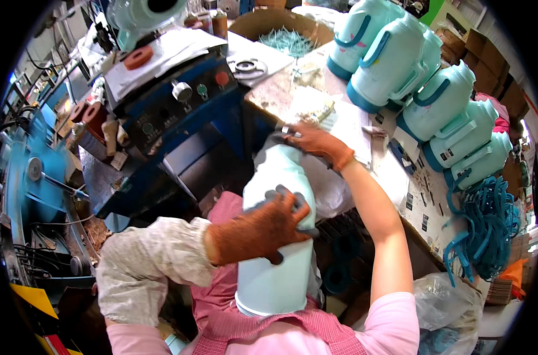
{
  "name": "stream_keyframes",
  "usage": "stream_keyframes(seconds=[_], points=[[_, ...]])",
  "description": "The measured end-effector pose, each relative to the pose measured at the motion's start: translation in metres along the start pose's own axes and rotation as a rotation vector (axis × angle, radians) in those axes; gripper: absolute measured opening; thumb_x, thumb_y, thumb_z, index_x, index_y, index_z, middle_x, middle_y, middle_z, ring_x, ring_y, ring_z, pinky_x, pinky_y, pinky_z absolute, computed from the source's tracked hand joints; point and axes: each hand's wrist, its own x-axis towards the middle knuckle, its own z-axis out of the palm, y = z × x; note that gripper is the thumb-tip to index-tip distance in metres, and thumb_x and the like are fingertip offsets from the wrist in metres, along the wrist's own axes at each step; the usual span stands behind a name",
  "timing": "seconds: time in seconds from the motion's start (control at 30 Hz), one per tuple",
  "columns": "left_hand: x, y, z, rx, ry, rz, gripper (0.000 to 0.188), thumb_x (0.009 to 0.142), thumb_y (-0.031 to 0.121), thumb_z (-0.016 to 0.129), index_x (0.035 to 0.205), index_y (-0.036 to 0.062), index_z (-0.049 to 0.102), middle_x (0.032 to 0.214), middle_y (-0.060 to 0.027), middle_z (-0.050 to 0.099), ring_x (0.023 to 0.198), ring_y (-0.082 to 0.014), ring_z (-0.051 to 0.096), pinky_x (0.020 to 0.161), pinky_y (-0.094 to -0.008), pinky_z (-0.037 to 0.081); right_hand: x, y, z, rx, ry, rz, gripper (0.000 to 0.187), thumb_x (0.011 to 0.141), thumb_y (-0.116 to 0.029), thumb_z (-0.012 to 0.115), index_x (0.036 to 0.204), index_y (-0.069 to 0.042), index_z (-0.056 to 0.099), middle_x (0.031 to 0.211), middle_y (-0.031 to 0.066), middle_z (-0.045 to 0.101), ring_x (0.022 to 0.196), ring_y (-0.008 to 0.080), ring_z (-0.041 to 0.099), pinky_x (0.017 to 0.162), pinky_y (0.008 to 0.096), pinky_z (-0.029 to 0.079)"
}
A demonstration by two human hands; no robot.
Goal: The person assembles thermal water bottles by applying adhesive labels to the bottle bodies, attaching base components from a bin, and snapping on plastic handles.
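Observation:
A pale mint plastic jug shell [275, 278] lies along my lap, its wide end towards my body and its narrower neck pointing away. My left hand [260, 228], in a brown glove with grey fingertips, wraps across the middle of the shell with its fingers curved over it. At the far end, my right hand [316, 142], gloved the same way, grips round the neck from the right. The fingertips of this hand are partly hidden, and no handle shows on the shell.
Several mint jugs with teal bases [369, 89] stand on the worktable [411, 195] at right. A pile of teal handles or straps [488, 225] lies near its corner. A machine with a control panel [180, 100] is at left. Behind stands a carton [245, 26] of teal scraps.

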Motion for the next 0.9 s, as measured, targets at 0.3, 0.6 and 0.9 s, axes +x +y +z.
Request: stream_keyframes(seconds=[0.3, 0.6, 0.9], points=[[-0.06, -0.153, -0.089, 0.418, 0.114, -0.908, 0.06, 0.073, 0.037, 0.066, 0.123, 0.0125, 0.046, 0.11, -0.0083, 0.054, 0.08, -0.0233, 0.061, 0.062, -0.0347, 0.052, -0.05, -0.04, -0.173, 1.172, -0.63, 0.411, 0.059, 0.088, -0.03, 0.053, 0.14, -0.014, 0.029, 0.138, 0.0138, 0.033, 0.12, 0.026, 0.042, 0.097, 0.0363, 0.042], [-0.1, -0.218, -0.098, 0.973, 0.399, -0.736, 0.003, 0.071, 0.013, 0.059, 0.069, 0.0108, 0.06, 0.068, -0.0047, 0.057, 0.065, -0.0211, 0.06, 0.056, -0.0384, 0.049, -0.155, -0.037, -0.255, 0.546, 0.342, 0.097, 0.063, 0.054, 0.002, 0.061, 0.115, -0.006, 0.049, 0.115, 0.0056, 0.052, 0.113, 0.0178, 0.045, 0.102, 0.0318, 0.032], [0.01, 0.059, -0.033, 0.54, 0.323, 0.403, 0.017, 0.069, 0.02, 0.064, 0.07, 0.0034, 0.064, 0.067, -0.0046, 0.058, 0.06, -0.021, 0.057, 0.059, -0.0357, 0.046, -0.056, -0.006, -0.196, 0.093, 1.24, -0.133, 0.059, 0.056, 0.001, 0.066, 0.113, -0.011, 0.053, 0.116, 0.0127, 0.048, 0.114, 0.0312, 0.045, 0.099, 0.0386, 0.035]])
